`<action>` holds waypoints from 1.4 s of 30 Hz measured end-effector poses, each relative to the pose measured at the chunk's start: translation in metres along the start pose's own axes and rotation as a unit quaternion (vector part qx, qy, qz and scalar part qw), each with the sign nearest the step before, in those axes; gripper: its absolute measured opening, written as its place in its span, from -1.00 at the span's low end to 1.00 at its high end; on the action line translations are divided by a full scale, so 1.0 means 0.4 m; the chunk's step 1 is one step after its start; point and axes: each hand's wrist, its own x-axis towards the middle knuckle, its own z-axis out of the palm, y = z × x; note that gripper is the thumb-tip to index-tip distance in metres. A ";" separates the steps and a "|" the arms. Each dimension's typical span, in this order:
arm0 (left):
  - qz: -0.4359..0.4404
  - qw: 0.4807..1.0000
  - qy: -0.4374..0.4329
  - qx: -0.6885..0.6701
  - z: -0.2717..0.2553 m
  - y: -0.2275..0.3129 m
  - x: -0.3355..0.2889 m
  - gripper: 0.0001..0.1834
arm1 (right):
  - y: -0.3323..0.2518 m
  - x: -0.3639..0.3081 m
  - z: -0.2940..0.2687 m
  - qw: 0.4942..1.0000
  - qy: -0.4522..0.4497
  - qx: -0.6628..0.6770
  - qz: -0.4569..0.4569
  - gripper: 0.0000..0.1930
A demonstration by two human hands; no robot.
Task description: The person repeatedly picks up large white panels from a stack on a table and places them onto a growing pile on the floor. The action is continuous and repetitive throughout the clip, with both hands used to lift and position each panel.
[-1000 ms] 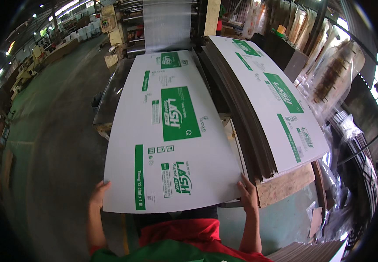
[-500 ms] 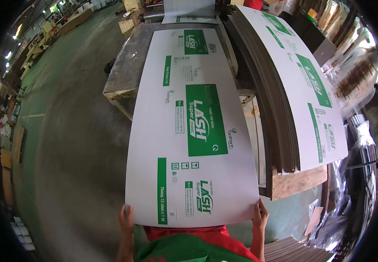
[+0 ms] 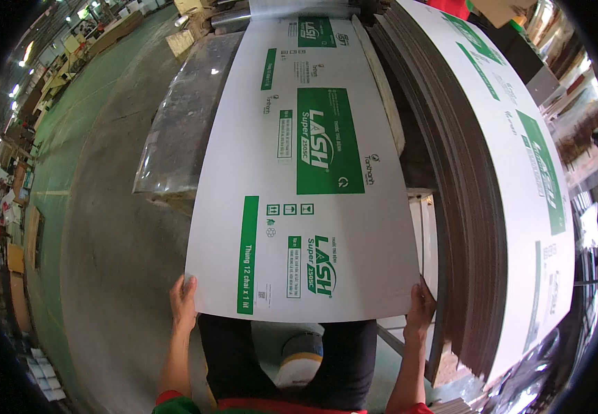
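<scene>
A long white cardboard sheet with green printing (image 3: 226, 172) stretches away from me over a metal-topped table (image 3: 181, 131). At its near left corner my left hand (image 3: 184, 301) grips the side edge, thumb on top. My right hand (image 3: 420, 308) pinches the near right corner the same way; the fingers of both are partly hidden under the sheet. The sheet's far end lies close to a roller (image 3: 230, 23) at the table's back. Below the near edge my dark-trousered legs show.
A tall stack of similar printed sheets (image 3: 475, 228) stands close on the right, its brown edges facing me. Clear plastic wrapping (image 3: 575, 214) hangs beyond it. On the left a grey and green floor (image 3: 116, 207) runs back to stored goods along the wall.
The sheet has moved forward, its far end now nearer the roller, with both hands still on its near corners. My view has come closer to the table and stack.
</scene>
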 end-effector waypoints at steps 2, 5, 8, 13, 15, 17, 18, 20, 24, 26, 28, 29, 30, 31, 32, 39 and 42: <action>0.005 1.000 0.014 0.002 0.030 0.002 0.070 -0.40 | 0.022 0.062 0.032 0.995 -0.015 0.050 -0.083 -0.53; 0.037 0.999 0.002 -0.028 0.076 0.001 0.194 -0.40 | 0.063 0.185 0.088 0.998 -0.008 0.059 -0.010 -0.55; 0.039 0.999 -0.016 -0.025 0.120 0.041 0.314 -0.37 | 0.046 0.327 0.163 0.991 -0.033 0.131 0.003 -0.58; 0.115 0.918 0.053 0.376 0.229 0.199 0.373 -0.33 | -0.158 0.290 0.240 0.997 -0.021 0.022 0.071 -0.50; 0.287 0.727 0.194 0.593 0.298 0.212 0.288 -0.29 | -0.254 0.135 0.143 0.985 -0.099 -0.043 -0.134 -0.42; 0.381 0.811 0.047 0.442 0.364 0.200 0.162 -0.29 | -0.327 -0.031 -0.051 0.929 -0.167 -0.090 -0.318 -0.49; 0.468 0.803 -0.045 0.365 0.389 0.184 0.078 -0.39 | -0.350 -0.094 -0.182 0.835 -0.092 -0.261 -0.476 -0.52; 0.417 0.842 -0.213 0.266 0.455 0.159 -0.086 -0.49 | -0.368 -0.134 -0.411 0.862 0.006 -0.290 -0.416 -0.53; 0.216 0.817 -0.524 0.103 0.601 0.131 -0.468 -0.51 | -0.239 -0.128 -0.582 0.605 0.051 -0.769 -0.199 -0.40; 0.021 0.787 -0.603 -0.132 0.692 0.134 -0.659 -0.48 | -0.154 -0.162 -0.510 0.840 0.073 -0.465 -0.270 -0.37; -0.053 0.841 -0.518 -0.147 0.760 0.158 -0.785 -0.49 | -0.117 -0.218 -0.437 0.882 0.001 -0.275 -0.382 -0.36; -0.035 0.863 -0.469 -0.182 0.773 0.172 -0.815 -0.54 | -0.114 -0.250 -0.430 0.915 -0.014 -0.194 -0.353 -0.36; -0.041 0.879 -0.426 -0.211 0.774 0.189 -0.840 -0.58 | -0.117 -0.286 -0.439 0.926 -0.032 -0.142 -0.347 -0.35; 0.023 0.892 -0.402 -0.204 0.753 0.210 -0.841 -0.63 | -0.127 -0.315 -0.489 0.933 0.041 -0.041 -0.355 -0.39; 0.043 0.910 -0.377 -0.168 0.719 0.232 -0.820 -0.68 | -0.140 -0.331 -0.551 0.922 0.079 0.041 -0.377 -0.42; 0.095 0.941 -0.314 -0.084 0.175 0.205 -0.767 -0.70 | 0.090 -0.471 -1.004 0.864 0.418 0.264 -0.100 -0.47; 0.066 0.981 -0.179 -0.030 -0.044 0.117 -0.766 -0.80 | 0.154 -0.535 -0.890 0.921 0.256 0.272 -0.108 -0.59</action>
